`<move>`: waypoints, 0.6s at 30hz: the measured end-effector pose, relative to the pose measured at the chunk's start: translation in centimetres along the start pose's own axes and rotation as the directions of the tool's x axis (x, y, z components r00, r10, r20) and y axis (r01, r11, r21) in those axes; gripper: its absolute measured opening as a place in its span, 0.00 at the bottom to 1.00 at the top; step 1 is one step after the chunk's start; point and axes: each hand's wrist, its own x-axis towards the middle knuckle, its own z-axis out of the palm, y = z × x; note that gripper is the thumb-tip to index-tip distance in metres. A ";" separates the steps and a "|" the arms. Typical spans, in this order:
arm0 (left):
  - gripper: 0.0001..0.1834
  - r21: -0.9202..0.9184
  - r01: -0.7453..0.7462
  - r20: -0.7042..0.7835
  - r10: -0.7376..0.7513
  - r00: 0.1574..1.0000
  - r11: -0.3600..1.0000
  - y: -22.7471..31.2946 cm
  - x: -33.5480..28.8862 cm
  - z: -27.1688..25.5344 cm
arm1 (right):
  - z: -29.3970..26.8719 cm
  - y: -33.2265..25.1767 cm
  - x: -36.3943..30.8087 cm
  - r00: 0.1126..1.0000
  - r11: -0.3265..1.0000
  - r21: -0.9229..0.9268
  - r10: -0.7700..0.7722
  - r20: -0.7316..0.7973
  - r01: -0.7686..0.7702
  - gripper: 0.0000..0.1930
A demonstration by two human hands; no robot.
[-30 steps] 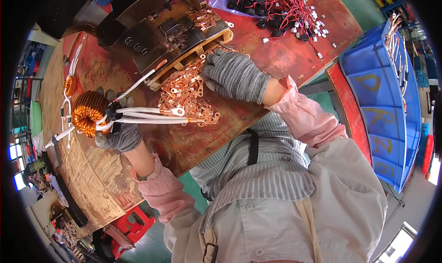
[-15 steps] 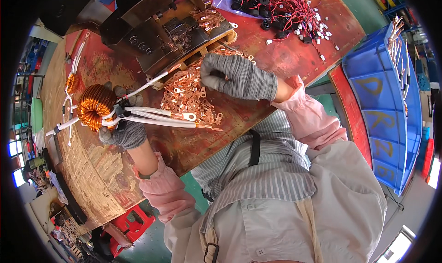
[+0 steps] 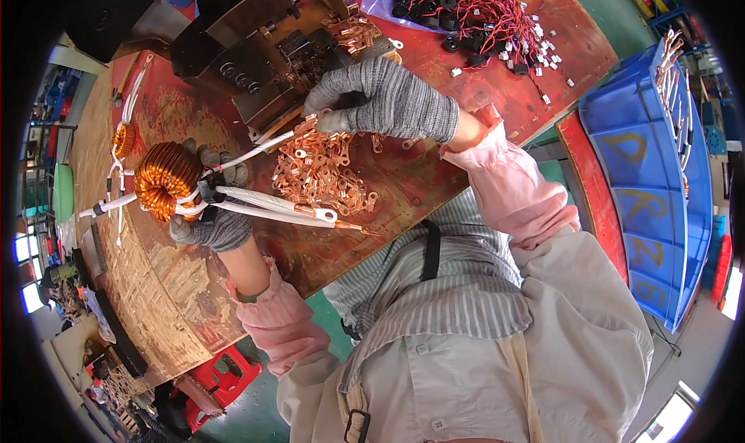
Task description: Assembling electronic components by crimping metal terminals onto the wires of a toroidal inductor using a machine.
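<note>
My left hand (image 3: 216,227), in a grey glove, is closed around a toroidal coil (image 3: 167,178) of copper wire. White-sleeved leads (image 3: 272,212) run rightward from the coil, one ending in a copper ring lug (image 3: 326,215). Another white lead (image 3: 264,146) angles up towards my right hand (image 3: 388,100), also gloved. Its thumb and forefinger pinch a small copper lug (image 3: 309,125) at that lead's tip; the fingers partly hide the join. Loose copper lugs (image 3: 322,171) are heaped on the table below.
A dark metal press (image 3: 248,67) stands behind the heap on the worn red table (image 3: 411,179). A smaller coil (image 3: 123,140) lies at the left. Black parts with red wires (image 3: 481,16) are piled at the far right. A blue crate (image 3: 644,179) holding leads stands at the right.
My right hand has moved left and slightly up to the tip of the white lead, its fingers extending from a fist into a pinch. The coil has shifted slightly right with my left hand.
</note>
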 end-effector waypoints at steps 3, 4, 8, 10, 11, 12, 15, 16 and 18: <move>0.47 -0.628 0.319 0.597 0.177 0.783 0.710 -2.3 2.8 -2.8 | 0.3 -0.2 0.2 0.999 0.997 0.074 -0.020 0.047 0.016 0.12; 0.47 -0.695 0.562 0.719 0.410 0.562 0.449 -2.8 3.5 -3.1 | 0.2 -0.1 0.3 0.998 0.996 0.092 -0.022 0.061 0.016 0.12; 0.47 -0.674 0.547 0.733 0.354 0.581 0.496 -3.3 3.9 -3.8 | 0.0 -0.1 0.4 0.998 0.995 0.086 -0.057 0.009 0.056 0.12; 0.47 -0.656 0.561 0.751 0.366 0.550 0.505 -3.1 4.1 -3.5 | 0.0 0.5 0.8 0.994 0.992 0.074 -0.098 -0.040 0.100 0.12; 0.46 -0.674 0.541 0.732 0.361 0.577 0.503 -3.1 4.2 -3.5 | 0.0 0.5 0.9 0.995 0.990 0.108 -0.084 -0.053 0.090 0.12; 0.46 -0.692 0.520 0.713 0.356 0.604 0.501 -3.2 4.2 -3.5 | -0.1 0.4 1.1 0.995 0.987 0.143 -0.071 -0.066 0.080 0.12; 0.44 -0.748 0.496 0.659 0.398 0.638 0.441 -3.4 4.9 -2.9 | -0.9 0.8 1.8 0.996 0.940 0.340 0.056 -0.064 -0.030 0.10; 0.43 -0.766 0.494 0.641 0.418 0.644 0.413 -3.5 5.1 -2.7 | -1.1 1.1 2.0 0.993 0.904 0.421 0.110 -0.048 -0.079 0.10; 0.41 -0.766 0.460 0.611 0.284 0.739 0.449 -4.4 5.6 -4.0 | -1.3 1.3 2.6 0.987 0.880 0.469 0.137 -0.085 -0.082 0.09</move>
